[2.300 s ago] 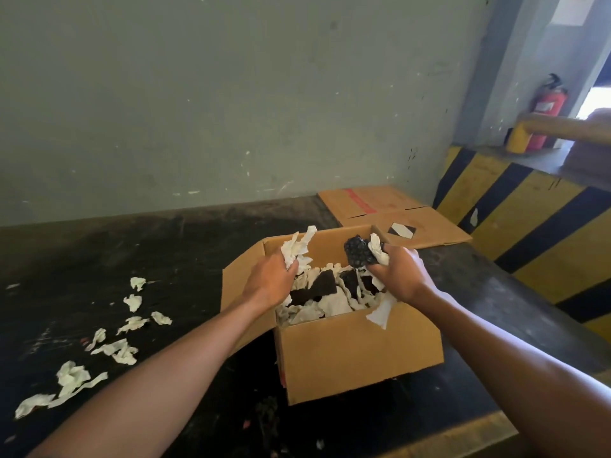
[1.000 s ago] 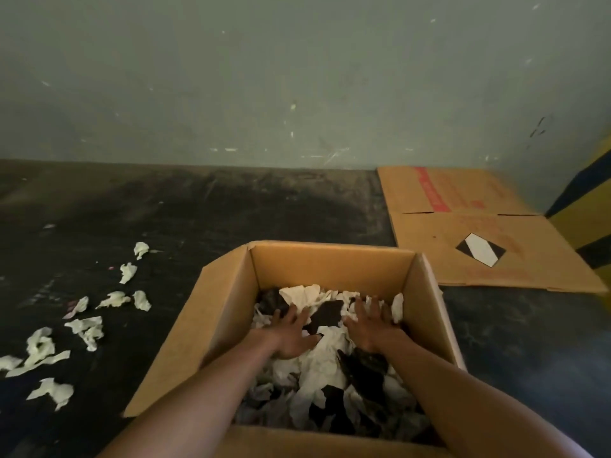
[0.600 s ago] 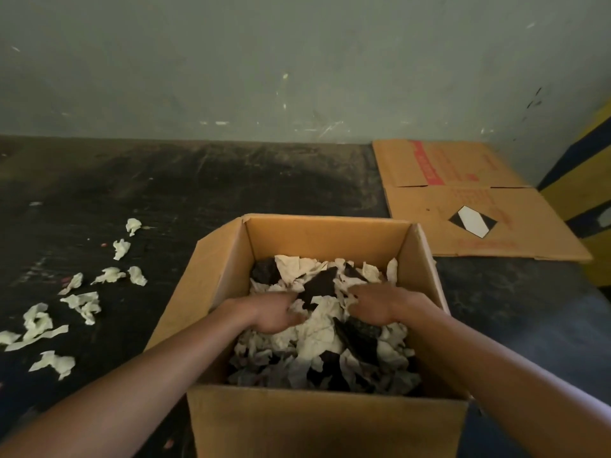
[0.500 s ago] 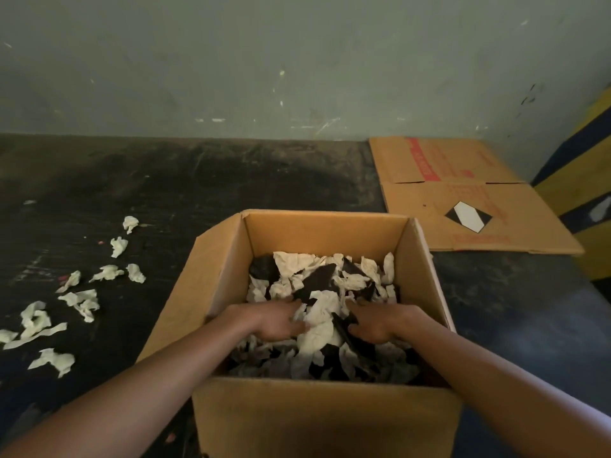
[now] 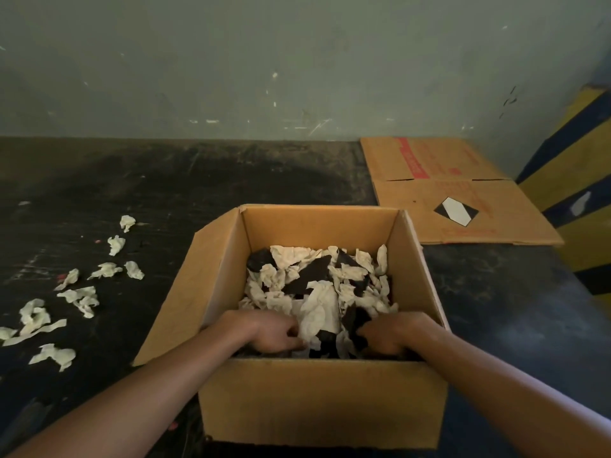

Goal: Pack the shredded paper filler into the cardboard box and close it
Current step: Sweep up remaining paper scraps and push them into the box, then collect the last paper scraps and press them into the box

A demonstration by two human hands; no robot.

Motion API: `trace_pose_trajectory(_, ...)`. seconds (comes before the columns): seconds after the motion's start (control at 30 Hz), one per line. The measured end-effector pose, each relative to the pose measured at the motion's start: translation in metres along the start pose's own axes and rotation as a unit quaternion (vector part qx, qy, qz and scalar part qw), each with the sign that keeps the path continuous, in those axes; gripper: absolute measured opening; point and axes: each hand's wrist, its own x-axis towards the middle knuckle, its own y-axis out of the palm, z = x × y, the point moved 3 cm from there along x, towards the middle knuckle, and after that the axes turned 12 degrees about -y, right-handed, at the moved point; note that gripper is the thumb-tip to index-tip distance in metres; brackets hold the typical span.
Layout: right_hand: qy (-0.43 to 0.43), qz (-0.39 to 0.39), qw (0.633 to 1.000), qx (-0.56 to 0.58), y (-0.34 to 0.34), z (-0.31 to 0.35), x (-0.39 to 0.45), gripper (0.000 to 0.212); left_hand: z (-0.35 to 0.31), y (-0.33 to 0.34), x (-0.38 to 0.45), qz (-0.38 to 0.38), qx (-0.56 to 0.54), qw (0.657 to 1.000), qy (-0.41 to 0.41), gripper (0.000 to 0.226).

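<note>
An open brown cardboard box point(image 5: 317, 401) stands on the dark floor in front of me, its left flap point(image 5: 185, 292) splayed outward. Inside lies a heap of crumpled white and black paper filler point(image 5: 317, 285). Both hands are down in the box at its near side. My left hand point(image 5: 264, 332) has its fingers curled into the filler. My right hand point(image 5: 393, 335) is likewise curled into the scraps, close to the right wall. The fingertips of both are partly buried in paper.
Several loose white paper scraps point(image 5: 79, 295) lie scattered on the floor to the left of the box. A flattened cardboard sheet point(image 5: 453, 193) lies at the back right against the grey wall. A yellow-and-black striped kerb point(image 5: 582, 180) rises at the far right.
Both hands drew back from the middle of the filler toward the near wall of the box, and their fingers went from spread flat to curled into the scraps. The box looks nearer.
</note>
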Motion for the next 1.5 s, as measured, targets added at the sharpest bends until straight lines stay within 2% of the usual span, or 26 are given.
trace_pose_trajectory(0.17,-0.016,-0.052,0.999,-0.001,-0.031,0.002,-0.011,0.035,0.009,-0.004,-0.002,-0.025,-0.033,0.999,-0.016,0.04)
trace_pose_trajectory(0.23,-0.024,-0.124,0.991,-0.033,-0.056,0.005,-0.017,0.036,0.015,-0.014,-0.007,-0.069,-0.054,0.995,-0.042,0.038)
trace_pose_trajectory(0.3,-0.029,-0.22,0.974,-0.038,-0.076,0.008,-0.018,0.037,0.02,-0.025,-0.018,-0.161,-0.082,0.982,-0.061,0.032)
trace_pose_trajectory(0.37,-0.044,-0.301,0.953,-0.006,-0.088,0.014,-0.012,0.045,0.023,-0.035,-0.032,-0.285,-0.109,0.95,-0.07,0.024)
trace_pose_trajectory(0.43,-0.058,-0.343,0.937,0.007,-0.096,0.024,-0.006,0.055,0.027,-0.041,-0.047,-0.412,-0.146,0.898,-0.059,0.026)
trace_pose_trajectory(0.5,-0.064,-0.364,0.929,-0.003,-0.099,0.041,0.0,0.063,0.035,-0.039,-0.06,-0.486,-0.178,0.854,-0.055,0.037)
trace_pose_trajectory(0.53,-0.061,-0.372,0.926,-0.004,-0.099,0.047,0.002,0.065,0.039,-0.038,-0.063,-0.499,-0.185,0.844,-0.057,0.042)
trace_pose_trajectory(0.63,-0.067,-0.381,0.922,-0.015,-0.097,0.074,0.008,0.07,0.058,-0.025,-0.078,-0.505,-0.194,0.836,-0.086,0.051)
trace_pose_trajectory(0.87,-0.101,-0.401,0.909,-0.05,-0.081,0.159,0.024,0.071,0.133,0.035,-0.12,-0.465,-0.244,0.832,-0.179,0.062)
trace_pose_trajectory(1.0,-0.129,-0.454,0.879,-0.073,-0.055,0.227,0.031,0.067,0.184,0.088,-0.152,-0.458,-0.274,0.821,-0.204,0.065)
trace_pose_trajectory(1.17,-0.188,-0.517,0.831,-0.086,-0.003,0.325,0.041,0.064,0.245,0.173,-0.187,-0.414,-0.303,0.824,-0.24,0.071)
trace_pose_trajectory(1.23,-0.203,-0.5,0.838,-0.079,0.019,0.354,0.054,0.065,0.266,0.206,-0.196,-0.395,-0.32,0.825,-0.248,0.072)
trace_pose_trajectory(1.3,-0.199,-0.465,0.86,-0.06,0.043,0.373,0.071,0.066,0.282,0.238,-0.201,-0.364,-0.342,0.829,-0.252,0.075)
trace_pose_trajectory(1.5,-0.13,-0.347,0.929,0.015,0.085,0.393,0.126,0.075,0.322,0.299,-0.197,-0.29,-0.384,0.837,-0.262,0.087)
